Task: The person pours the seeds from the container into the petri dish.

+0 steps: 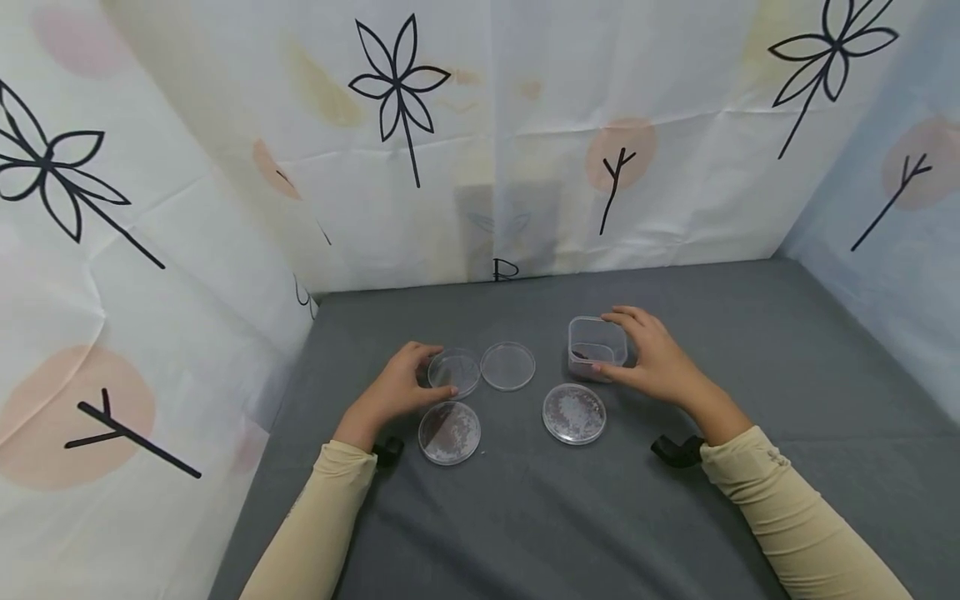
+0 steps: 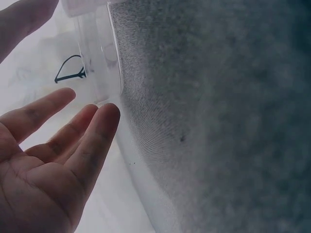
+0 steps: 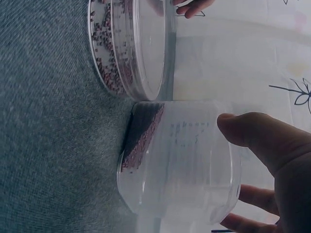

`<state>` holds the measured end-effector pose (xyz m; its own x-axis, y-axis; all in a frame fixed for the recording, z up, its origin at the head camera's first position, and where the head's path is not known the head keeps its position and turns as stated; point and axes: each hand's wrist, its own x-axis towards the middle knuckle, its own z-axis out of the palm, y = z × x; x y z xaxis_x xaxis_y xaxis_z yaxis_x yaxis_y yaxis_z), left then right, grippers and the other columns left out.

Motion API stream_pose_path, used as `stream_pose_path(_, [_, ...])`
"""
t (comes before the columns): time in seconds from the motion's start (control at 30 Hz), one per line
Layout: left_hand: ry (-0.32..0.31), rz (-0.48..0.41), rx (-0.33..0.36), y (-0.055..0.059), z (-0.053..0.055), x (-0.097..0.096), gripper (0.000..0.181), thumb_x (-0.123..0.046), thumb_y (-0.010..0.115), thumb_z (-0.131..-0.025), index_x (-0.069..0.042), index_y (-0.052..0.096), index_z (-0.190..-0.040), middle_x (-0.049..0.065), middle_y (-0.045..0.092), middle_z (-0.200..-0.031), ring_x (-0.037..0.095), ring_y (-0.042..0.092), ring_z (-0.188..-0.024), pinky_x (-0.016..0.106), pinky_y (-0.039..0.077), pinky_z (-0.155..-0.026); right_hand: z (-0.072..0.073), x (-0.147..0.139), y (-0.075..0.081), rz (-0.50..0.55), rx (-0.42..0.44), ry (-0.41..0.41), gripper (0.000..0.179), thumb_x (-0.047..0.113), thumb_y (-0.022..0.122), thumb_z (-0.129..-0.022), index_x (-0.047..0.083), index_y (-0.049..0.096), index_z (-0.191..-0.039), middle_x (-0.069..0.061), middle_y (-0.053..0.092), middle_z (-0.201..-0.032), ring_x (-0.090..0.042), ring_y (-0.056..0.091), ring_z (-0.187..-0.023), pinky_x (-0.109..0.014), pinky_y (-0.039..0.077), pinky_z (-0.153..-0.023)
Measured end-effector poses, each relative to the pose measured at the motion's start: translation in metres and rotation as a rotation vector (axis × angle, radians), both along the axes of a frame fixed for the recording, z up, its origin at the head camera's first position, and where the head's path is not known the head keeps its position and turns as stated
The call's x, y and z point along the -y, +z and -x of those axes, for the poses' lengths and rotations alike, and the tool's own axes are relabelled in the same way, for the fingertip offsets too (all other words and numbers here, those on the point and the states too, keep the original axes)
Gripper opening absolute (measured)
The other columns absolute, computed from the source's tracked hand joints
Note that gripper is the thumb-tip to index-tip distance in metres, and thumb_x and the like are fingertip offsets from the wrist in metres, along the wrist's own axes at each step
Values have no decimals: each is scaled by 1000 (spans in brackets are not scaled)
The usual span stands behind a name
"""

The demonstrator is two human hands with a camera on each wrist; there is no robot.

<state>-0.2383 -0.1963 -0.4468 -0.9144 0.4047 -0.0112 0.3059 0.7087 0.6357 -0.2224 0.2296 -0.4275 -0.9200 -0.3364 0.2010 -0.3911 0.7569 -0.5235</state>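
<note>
Head view: the left hand [image 1: 401, 379] has its thumb and loosely straight fingers spread around a clear dish [image 1: 459, 371]; the right hand [image 1: 656, 358] grips a square plastic tub [image 1: 581, 333] holding reddish grains, covering its right edge. Four round dishes lie between the forearms: two clear ones farther off, and two speckled ones, a left dish [image 1: 450, 433] and a right dish [image 1: 574, 414], nearer. Grey cloth [image 1: 540, 517] covers the table; patterned curtains [image 1: 510, 150] hang behind.

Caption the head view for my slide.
Over a grey cloth, the left hand spans a clear round dish while the right hand grips a clear tub.
</note>
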Motion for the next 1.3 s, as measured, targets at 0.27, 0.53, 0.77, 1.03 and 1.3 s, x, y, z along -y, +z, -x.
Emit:
stream_pose_path(0.27, [3,15,19,-7,2,1,85,-35,88,-90,-1,49,-157,22,56,-138,32,61,-113,49,56,-95,1,-1,-8,3,53,0,84,37,82,-95,2,42,-160,-27,40,-162,-51,36,-150,-75,33,-116])
stream_pose_path(0.53, [3,20,33,-10,3,2,90,-38,88,-89,3,47,-158,23,58,-133,29,64,-106,48,57,-93,-1,0,-10,23,108,-13,91,36,81,-96,3,32,-166,-28,38,-164,-52,41,-147,-72,39,-113])
stream_pose_path(0.77, [6,13,36,-11,4,2,88,-37,88,-89,5,49,-156,22,61,-132,31,65,-109,48,58,-95,0,1,-10,64,132,-27,97,32,84,-94,1,29,-167,-30,42,-156,-54,52,-135,-66,51,-105])
stream_pose_path(1.03, [-10,11,49,-9,6,0,88,-36,88,-90,5,48,-156,23,59,-132,34,66,-114,49,58,-98,2,4,-11,104,89,-75,96,28,90,-88,-6,38,-161,-29,50,-146,-51,56,-132,-58,59,-98])
stream_pose_path(1.3, [-20,29,40,-8,9,2,86,-35,87,-91,5,48,-156,23,58,-131,34,67,-112,49,59,-97,11,27,-6,142,8,-116,93,31,95,-81,0,48,-156,-23,53,-144,-40,57,-126,-58,58,-97])
